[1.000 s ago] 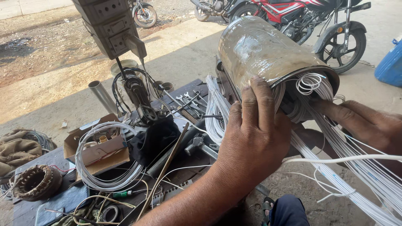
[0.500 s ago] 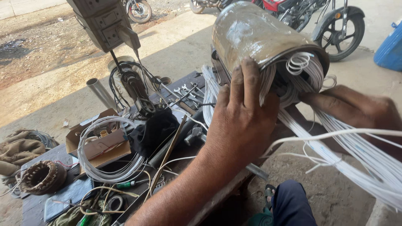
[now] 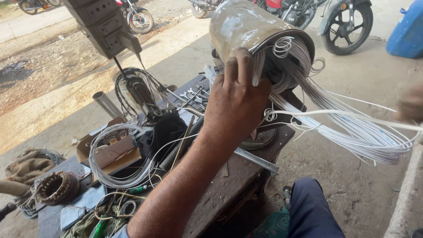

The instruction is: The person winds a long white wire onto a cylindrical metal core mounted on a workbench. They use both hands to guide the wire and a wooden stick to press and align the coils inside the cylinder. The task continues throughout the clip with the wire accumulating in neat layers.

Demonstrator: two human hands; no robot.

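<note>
Left hand (image 3: 235, 99) closed over open end of metal cylinder (image 3: 246, 26), fingers (image 3: 240, 61) curled on rim, pressing white wire bundle (image 3: 352, 132). Cylinder stands at far right corner of workbench (image 3: 233, 185), long axis tilted up and away from person. Wires run out of cylinder mouth toward right, to right hand (image 3: 412, 105). Right hand blurred, cut by frame edge; seems pinching one strand, grip not clear. Cylinder inside hidden.

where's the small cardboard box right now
In the head view, the cardboard box sits lower left on the workbench, ringed by a white wire coil, left of the left hand.
</note>
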